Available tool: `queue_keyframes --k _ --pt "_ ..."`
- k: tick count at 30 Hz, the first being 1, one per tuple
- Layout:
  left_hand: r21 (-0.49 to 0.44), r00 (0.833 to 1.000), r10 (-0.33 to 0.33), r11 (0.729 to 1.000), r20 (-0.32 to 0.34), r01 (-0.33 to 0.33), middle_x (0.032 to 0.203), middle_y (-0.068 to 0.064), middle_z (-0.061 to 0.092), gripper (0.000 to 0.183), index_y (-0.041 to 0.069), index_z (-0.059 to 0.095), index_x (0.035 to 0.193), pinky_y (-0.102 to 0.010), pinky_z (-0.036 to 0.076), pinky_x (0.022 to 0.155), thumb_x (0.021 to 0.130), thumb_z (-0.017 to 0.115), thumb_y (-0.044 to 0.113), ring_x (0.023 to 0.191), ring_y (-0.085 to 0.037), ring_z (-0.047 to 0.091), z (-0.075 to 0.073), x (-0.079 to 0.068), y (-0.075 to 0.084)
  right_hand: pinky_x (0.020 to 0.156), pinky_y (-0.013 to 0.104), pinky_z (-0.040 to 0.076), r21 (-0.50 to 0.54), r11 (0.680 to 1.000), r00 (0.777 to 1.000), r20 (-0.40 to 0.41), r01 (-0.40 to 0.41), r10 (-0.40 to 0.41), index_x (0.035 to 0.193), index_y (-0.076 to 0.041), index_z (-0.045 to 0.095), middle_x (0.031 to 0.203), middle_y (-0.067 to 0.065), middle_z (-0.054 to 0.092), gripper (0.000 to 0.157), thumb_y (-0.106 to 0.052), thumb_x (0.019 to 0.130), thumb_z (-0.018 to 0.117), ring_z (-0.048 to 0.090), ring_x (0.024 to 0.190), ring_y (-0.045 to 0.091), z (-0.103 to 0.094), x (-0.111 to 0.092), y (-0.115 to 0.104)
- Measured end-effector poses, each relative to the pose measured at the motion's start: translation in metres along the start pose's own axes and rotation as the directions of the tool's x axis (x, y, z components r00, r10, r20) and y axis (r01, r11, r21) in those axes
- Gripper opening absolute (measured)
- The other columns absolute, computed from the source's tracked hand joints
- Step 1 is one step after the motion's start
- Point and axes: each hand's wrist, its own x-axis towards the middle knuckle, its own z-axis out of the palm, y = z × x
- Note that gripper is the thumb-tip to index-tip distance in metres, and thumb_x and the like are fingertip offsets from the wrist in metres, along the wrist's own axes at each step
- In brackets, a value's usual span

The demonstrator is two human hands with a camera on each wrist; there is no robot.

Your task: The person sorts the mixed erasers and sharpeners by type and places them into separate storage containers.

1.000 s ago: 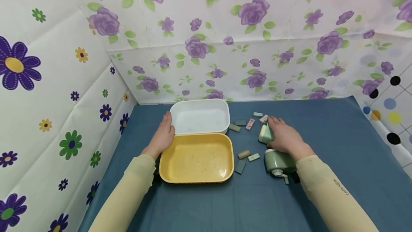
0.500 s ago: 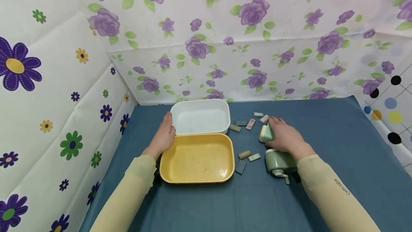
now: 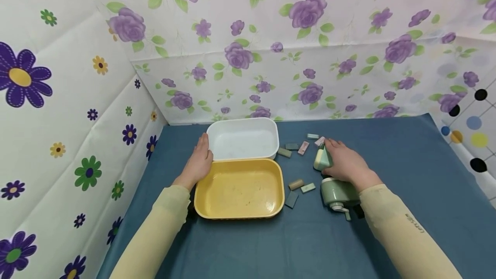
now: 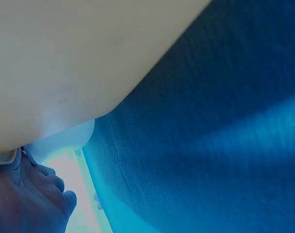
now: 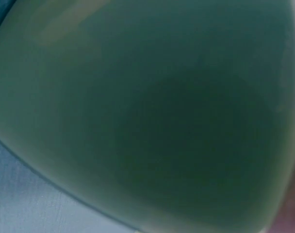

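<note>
My left hand [image 3: 198,162] lies along the left side of a white plastic basin [image 3: 242,139], its fingers extended against the wall beside the corner of a yellow basin [image 3: 239,215]. In the left wrist view, the hand [image 4: 33,199] shows at lower left, below a pale basin wall [image 4: 60,63]. My right hand [image 3: 348,162] holds a cream and mint-green block-like object [image 3: 321,159] between fingers and thumb; its far side is hidden. Just below that hand lies a green crank pencil sharpener [image 3: 336,192]. A smooth green surface [image 5: 152,111] fills most of the right wrist view.
Small eraser-like blocks lie right of the basins: a pink one [image 3: 303,148], a grey one [image 3: 292,146], a tan one [image 3: 296,184] and several others. Blue cloth [image 3: 248,249] covers the table. Flowered sheets [image 3: 240,81] rise behind it and on the left.
The view has shifted very slightly. Both hands, the basins and the small blocks keep their places.
</note>
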Motion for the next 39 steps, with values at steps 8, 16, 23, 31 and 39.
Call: queue_keyframes --k 8,16,23,31,39 --pt "-0.001 1.0 0.006 1.0 0.001 -0.006 0.179 -0.02 -0.003 0.063 -0.002 -0.004 0.17 -0.056 0.005 0.132 0.117 0.024 0.02 0.164 -0.038 -0.001 0.0008 0.0011 -0.0007 0.118 0.074 0.032 0.02 1.0 1.0 0.01 -0.005 0.005 0.167 0.008 0.022 0.169 0.036 0.022 0.102 -0.024 0.093 0.084 0.021 0.154 0.058 -0.0017 -0.0007 -0.0001" --pt "0.015 1.0 -0.008 1.0 0.002 0.008 0.179 -0.019 -0.002 0.064 -0.001 -0.004 0.17 -0.057 0.006 0.132 0.116 0.024 0.02 0.165 -0.034 -0.002 -0.0004 0.0039 -0.0004 0.116 0.075 0.032 0.035 0.999 1.0 0.015 -0.009 0.008 0.167 0.008 0.022 0.169 0.035 0.024 0.102 -0.025 0.093 0.085 0.021 0.154 0.058 -0.0043 0.0022 0.0019" --pt "0.015 1.0 -0.014 1.0 0.003 0.014 0.179 -0.02 -0.001 0.064 -0.002 -0.003 0.17 -0.056 0.006 0.132 0.116 0.025 0.019 0.165 -0.035 0.0 -0.0007 0.0022 -0.001 0.114 0.076 0.035 0.042 0.999 1.0 0.007 -0.014 0.013 0.168 0.004 0.025 0.165 0.037 0.03 0.104 -0.026 0.091 0.087 0.027 0.151 0.06 -0.0021 0.0041 0.0032" --pt "0.013 1.0 -0.007 1.0 -0.004 0.007 0.179 -0.02 -0.001 0.064 -0.003 -0.001 0.169 -0.055 0.007 0.133 0.116 0.026 0.018 0.165 -0.036 0.001 -0.0004 0.0017 0.0004 0.115 0.075 0.035 0.045 0.999 1.0 0.012 -0.019 0.018 0.167 0.005 0.026 0.166 0.035 0.031 0.103 -0.025 0.09 0.087 0.029 0.15 0.059 -0.0022 0.0044 0.004" --pt "0.011 1.0 -0.009 1.0 -0.003 0.009 0.178 -0.021 0.0 0.063 -0.003 -0.001 0.169 -0.055 0.006 0.133 0.116 0.025 0.017 0.165 -0.036 0.0 -0.0008 0.0011 0.0015 0.114 0.074 0.037 0.032 0.999 1.0 -0.001 -0.015 0.015 0.166 0.006 0.03 0.165 0.035 0.033 0.102 -0.025 0.089 0.089 0.033 0.148 0.059 -0.0039 0.0027 0.0008"
